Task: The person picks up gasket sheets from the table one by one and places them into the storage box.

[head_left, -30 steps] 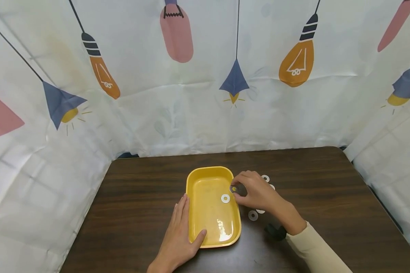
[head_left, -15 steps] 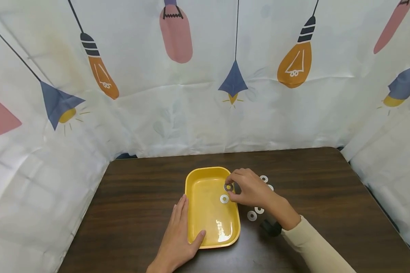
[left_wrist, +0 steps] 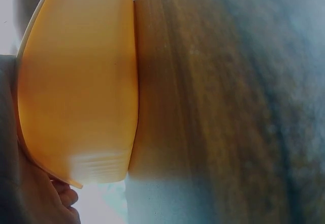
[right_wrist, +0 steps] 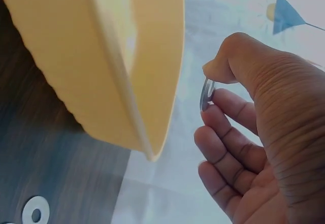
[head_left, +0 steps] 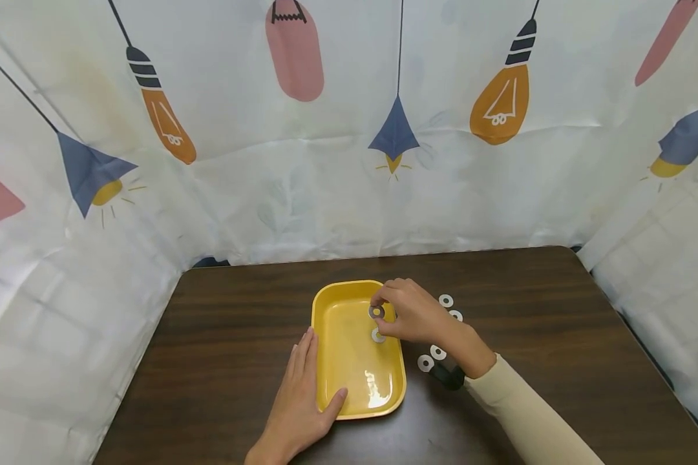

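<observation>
A yellow tray point(head_left: 355, 381) stands on the dark wooden table, its side wall filling much of the left wrist view. The left hand point(head_left: 299, 394) rests along the tray's left rim with straight fingers, thumb over the near corner. Above the tray's right side, the right hand point(head_left: 413, 313) pinches a metal washer point(head_left: 376, 312) between thumb and fingertips; the right wrist view shows this washer point(right_wrist: 207, 94) edge-on, clear of the tray wall. Partly hidden below the right hand, another washer point(head_left: 377, 336) lies inside the tray.
Several loose washers lie right of the tray, among them a far washer point(head_left: 446, 300) and a near washer point(head_left: 425, 363). A black wrist-worn device point(head_left: 446, 377) hangs under the right wrist. A patterned curtain point(head_left: 337, 194) borders the table point(head_left: 238, 336) at the back.
The right hand has moved left with its washer, from the tray's right rim to over the tray's inside. The left hand has stayed on the tray's left side.
</observation>
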The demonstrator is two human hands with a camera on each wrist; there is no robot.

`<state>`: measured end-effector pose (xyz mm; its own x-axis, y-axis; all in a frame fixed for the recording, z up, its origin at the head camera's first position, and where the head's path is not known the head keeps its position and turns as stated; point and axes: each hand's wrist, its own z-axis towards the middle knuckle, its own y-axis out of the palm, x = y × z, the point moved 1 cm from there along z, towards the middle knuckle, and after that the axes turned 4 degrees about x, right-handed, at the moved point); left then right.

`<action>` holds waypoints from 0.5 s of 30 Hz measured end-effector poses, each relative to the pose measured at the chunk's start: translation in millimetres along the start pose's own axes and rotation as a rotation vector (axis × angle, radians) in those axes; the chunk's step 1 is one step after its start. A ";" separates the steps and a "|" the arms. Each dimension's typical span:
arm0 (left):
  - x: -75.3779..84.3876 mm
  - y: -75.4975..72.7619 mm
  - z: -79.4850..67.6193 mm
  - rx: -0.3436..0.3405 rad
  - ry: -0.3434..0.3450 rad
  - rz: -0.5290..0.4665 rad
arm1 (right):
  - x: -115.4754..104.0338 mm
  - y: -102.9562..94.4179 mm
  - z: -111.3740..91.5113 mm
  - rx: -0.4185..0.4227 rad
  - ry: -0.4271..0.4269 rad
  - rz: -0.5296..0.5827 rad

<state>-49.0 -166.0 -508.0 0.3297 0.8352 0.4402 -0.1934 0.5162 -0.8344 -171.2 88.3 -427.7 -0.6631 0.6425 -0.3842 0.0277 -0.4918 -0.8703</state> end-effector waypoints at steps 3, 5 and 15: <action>-0.8 -1.2 -0.2 -0.010 -0.003 0.016 | -2.1 0.8 4.5 0.005 -0.017 0.001; -0.6 -1.1 -0.1 -0.019 -0.009 0.024 | -2.7 0.7 6.2 0.007 -0.030 -0.005; 0.4 -0.8 0.4 -0.053 -0.046 0.022 | -7.4 1.3 14.4 -0.036 -0.048 -0.028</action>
<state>-49.2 -165.9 -507.0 0.2828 0.8548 0.4351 -0.1507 0.4876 -0.8599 -177.0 74.5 -421.6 -0.6991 0.6260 -0.3454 0.0355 -0.4522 -0.8912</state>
